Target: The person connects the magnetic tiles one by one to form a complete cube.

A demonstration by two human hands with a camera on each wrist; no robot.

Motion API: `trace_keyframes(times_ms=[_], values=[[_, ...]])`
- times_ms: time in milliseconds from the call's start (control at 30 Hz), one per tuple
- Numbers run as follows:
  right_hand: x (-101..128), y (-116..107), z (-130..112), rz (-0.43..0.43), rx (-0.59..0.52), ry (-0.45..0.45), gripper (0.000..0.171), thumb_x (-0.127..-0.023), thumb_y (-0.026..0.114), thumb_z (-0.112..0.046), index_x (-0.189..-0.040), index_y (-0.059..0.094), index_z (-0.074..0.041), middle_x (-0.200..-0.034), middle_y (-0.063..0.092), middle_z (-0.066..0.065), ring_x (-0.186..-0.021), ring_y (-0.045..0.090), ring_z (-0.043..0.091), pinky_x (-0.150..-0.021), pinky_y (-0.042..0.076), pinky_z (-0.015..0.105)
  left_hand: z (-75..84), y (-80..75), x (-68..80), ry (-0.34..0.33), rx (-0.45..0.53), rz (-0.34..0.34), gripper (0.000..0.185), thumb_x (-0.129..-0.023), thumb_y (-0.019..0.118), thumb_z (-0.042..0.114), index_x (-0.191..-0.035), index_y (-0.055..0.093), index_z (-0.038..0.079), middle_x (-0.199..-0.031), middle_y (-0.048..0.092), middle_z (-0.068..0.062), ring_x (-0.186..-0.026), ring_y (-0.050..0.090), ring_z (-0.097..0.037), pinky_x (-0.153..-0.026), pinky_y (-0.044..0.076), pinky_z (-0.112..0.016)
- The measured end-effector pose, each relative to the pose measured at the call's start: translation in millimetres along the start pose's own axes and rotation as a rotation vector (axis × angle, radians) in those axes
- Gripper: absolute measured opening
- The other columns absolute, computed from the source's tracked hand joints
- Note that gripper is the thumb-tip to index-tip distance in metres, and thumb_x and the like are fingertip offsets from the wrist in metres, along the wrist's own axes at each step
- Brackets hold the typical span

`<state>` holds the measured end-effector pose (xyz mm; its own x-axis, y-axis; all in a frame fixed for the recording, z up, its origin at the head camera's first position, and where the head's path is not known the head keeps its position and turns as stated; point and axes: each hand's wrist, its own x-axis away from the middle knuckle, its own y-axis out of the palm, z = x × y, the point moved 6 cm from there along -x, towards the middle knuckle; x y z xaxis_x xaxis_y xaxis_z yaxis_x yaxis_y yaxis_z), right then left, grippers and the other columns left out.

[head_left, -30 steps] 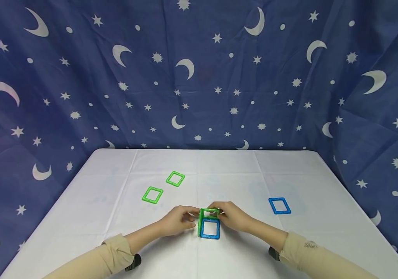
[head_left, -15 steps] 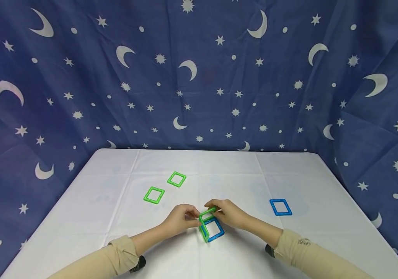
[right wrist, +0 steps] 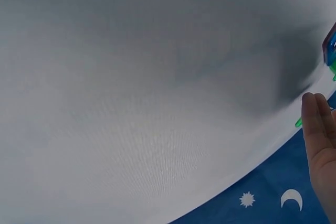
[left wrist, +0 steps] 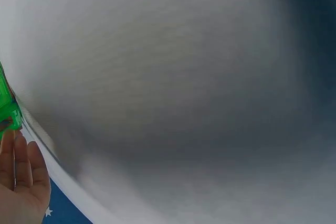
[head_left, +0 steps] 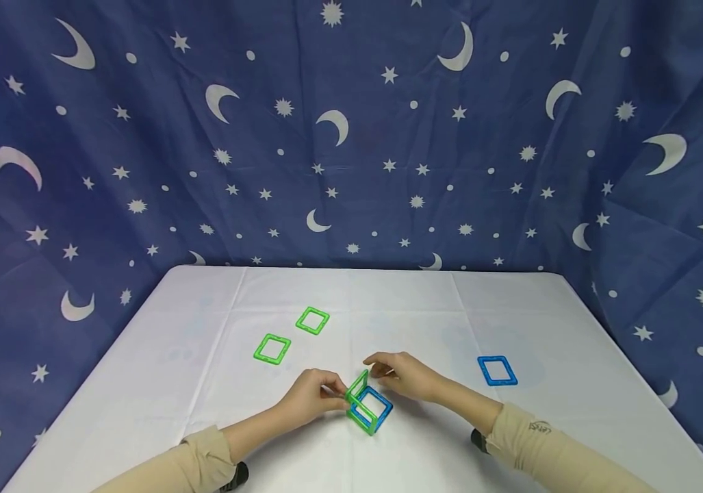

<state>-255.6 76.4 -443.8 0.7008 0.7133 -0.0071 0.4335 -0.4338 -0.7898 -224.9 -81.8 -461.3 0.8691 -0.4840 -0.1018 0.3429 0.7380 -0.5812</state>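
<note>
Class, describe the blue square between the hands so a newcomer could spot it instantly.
On the white table, look between the left hand and the right hand. The blue square there has two green squares raised along its edges; the other blue square lies alone.

No word, brand or number can be read for certain. The person's right sleeve [head_left: 573, 448] bears a small dark mark [head_left: 539, 426] resembling script, just behind the rolled cuff, inward of the desk's [head_left: 425, 329] right edge; its letters are too small to make out.
</note>
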Motion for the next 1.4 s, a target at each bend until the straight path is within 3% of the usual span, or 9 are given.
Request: trace_keyframes(times_ms=[167, 267, 400, 567, 667, 833, 1000, 1400], values=[[-5, -2, 6, 0.004, 0.016, 0.003, 0.034, -0.088, 0.059, 0.004, -0.121, 0.055, 0.005, -0.105, 0.068, 0.015, -0.100, 0.065, 0.027, -0.086, 0.054, 0.032, -2.9, 4.8, 4.7, -0.023, 0.057, -0.069, 0.025, -0.076, 0.077, 0.013, -0.098, 0.069, 0.005, -0.093, 0.066, -0.004, -0.081, 0.059, -0.009, -0.068, 0.048, -0.017], [-7, -2, 8, 0.013, 0.024, -0.003, 0.034, -0.087, 0.060, 0.005, -0.120, 0.056, 0.005, -0.103, 0.069, 0.015, -0.098, 0.066, 0.027, -0.086, 0.054, 0.033, -3.7, 9.1, 6.0, -0.035, 0.068, -0.093, 0.026, -0.074, 0.080, 0.012, -0.097, 0.070, 0.005, -0.094, 0.061, -0.002, -0.080, 0.055, -0.008, -0.068, 0.046, -0.017], [-10, -3, 11, 0.021, 0.034, -0.016, 0.033, -0.086, 0.061, 0.004, -0.119, 0.056, 0.006, -0.101, 0.069, 0.015, -0.096, 0.065, 0.026, -0.085, 0.054, 0.032, -3.3, 12.6, 4.9, -0.037, 0.045, -0.085, 0.018, -0.071, 0.082, 0.013, -0.081, 0.069, 0.007, -0.092, 0.059, 0.001, -0.079, 0.051, -0.005, -0.067, 0.044, -0.018], [-17, -5, 14, 0.017, 0.053, -0.017, 0.034, -0.087, 0.062, 0.003, -0.120, 0.056, 0.007, -0.101, 0.069, 0.016, -0.096, 0.066, 0.027, -0.083, 0.055, 0.031, -3.1, 12.9, 5.6, -0.040, 0.059, -0.089, 0.014, -0.073, 0.080, 0.012, -0.079, 0.068, 0.007, -0.086, 0.066, -0.001, -0.074, 0.051, -0.002, -0.066, 0.045, -0.017], [-24, -9, 16, 0.030, 0.072, -0.014, 0.035, -0.087, 0.062, 0.002, -0.121, 0.055, 0.006, -0.101, 0.069, 0.016, -0.096, 0.066, 0.027, -0.082, 0.055, 0.032, -1.7, 10.7, 6.6, -0.036, 0.085, -0.080, 0.011, -0.076, 0.077, 0.010, -0.082, 0.070, 0.005, -0.083, 0.071, -0.005, -0.072, 0.058, -0.002, -0.067, 0.050, -0.016], [-32, -13, 18, 0.032, 0.095, -0.007, 0.036, -0.087, 0.062, 0.002, -0.122, 0.055, 0.005, -0.102, 0.069, 0.015, -0.096, 0.065, 0.028, -0.083, 0.055, 0.033, 1.7, 11.4, 10.2, -0.051, 0.154, -0.093, 0.016, -0.079, 0.072, 0.003, -0.094, 0.070, -0.001, -0.095, 0.072, -0.014, -0.084, 0.070, -0.013, -0.075, 0.054, -0.017], [-38, -14, 18, 0.020, 0.091, -0.012, 0.037, -0.087, 0.062, 0.001, -0.123, 0.054, 0.005, -0.103, 0.068, 0.017, -0.098, 0.065, 0.029, -0.084, 0.055, 0.033, 2.7, 13.8, 12.7, -0.054, 0.179, -0.095, 0.020, -0.080, 0.069, -0.001, -0.099, 0.069, -0.005, -0.101, 0.070, -0.019, -0.091, 0.070, -0.023, -0.077, 0.055, -0.020], [-58, -15, 18, 0.007, 0.190, -0.018, 0.038, -0.087, 0.064, -0.002, -0.124, 0.055, 0.002, -0.105, 0.068, 0.015, -0.097, 0.065, 0.026, -0.084, 0.054, 0.034, -0.7, 10.3, 12.2, -0.088, 0.212, -0.058, 0.024, -0.078, 0.073, 0.002, -0.100, 0.068, -0.004, -0.100, 0.070, -0.017, -0.092, 0.069, -0.025, -0.078, 0.056, -0.021]])
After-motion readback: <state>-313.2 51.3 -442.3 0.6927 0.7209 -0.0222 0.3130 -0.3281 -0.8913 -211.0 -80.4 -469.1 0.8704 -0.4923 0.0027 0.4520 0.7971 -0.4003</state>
